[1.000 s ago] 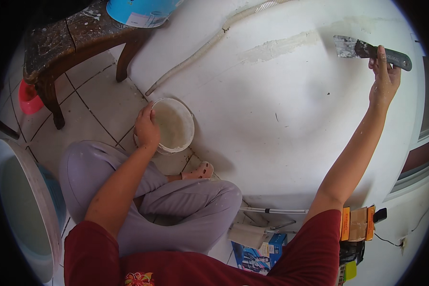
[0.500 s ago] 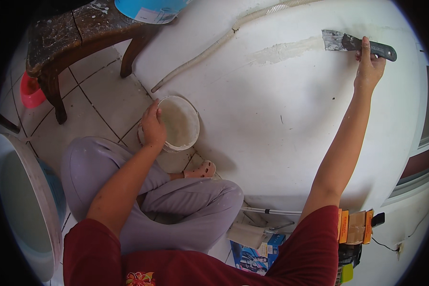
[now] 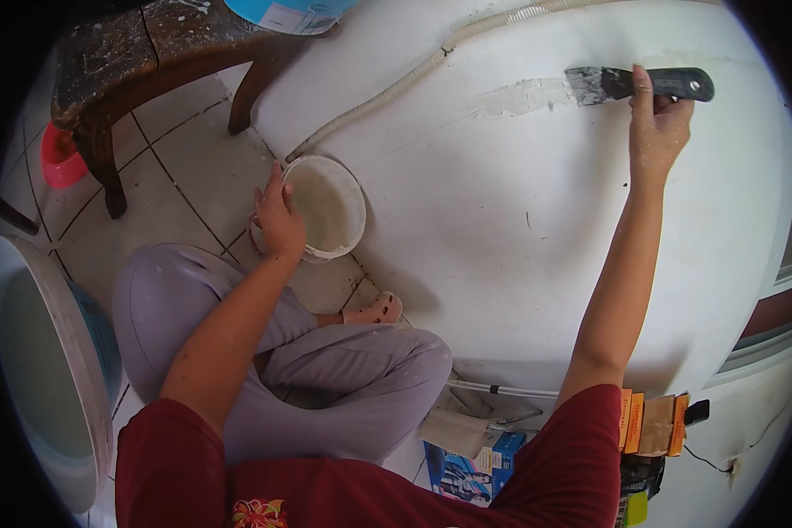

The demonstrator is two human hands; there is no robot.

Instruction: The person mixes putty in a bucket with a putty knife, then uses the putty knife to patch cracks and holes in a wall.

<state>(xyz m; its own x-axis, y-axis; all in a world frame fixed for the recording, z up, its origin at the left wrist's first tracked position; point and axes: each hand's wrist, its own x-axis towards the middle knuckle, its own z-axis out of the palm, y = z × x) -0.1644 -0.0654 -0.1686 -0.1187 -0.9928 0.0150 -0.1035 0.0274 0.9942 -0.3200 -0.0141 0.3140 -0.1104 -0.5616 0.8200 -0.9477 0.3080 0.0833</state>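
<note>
My right hand (image 3: 661, 132) grips the black handle of a putty knife (image 3: 603, 85), its index finger laid along the handle. The blade, smeared with pale filler, lies against the white wall (image 3: 502, 238) at the right end of a filler streak (image 3: 526, 97). At the left rim of a small white bucket (image 3: 330, 211) is my left hand (image 3: 279, 216), its fingers pointing up along the side and curled about the edge. A whitish residue coats the bucket's inside. The bucket stands on the tiled floor beside the wall.
A worn wooden bench (image 3: 106, 79) bears a blue container (image 3: 290, 13) at upper left. A ribbed hose (image 3: 370, 104) runs along the wall. A large tub (image 3: 48, 370) stands at left, a pink bowl (image 3: 62, 158) beyond it. Boxes (image 3: 656, 422) sit at lower right.
My right hand has drawn the putty knife leftward along the wall, over the right end of the filler streak. My left hand stays at the bucket with its fingers slightly shifted.
</note>
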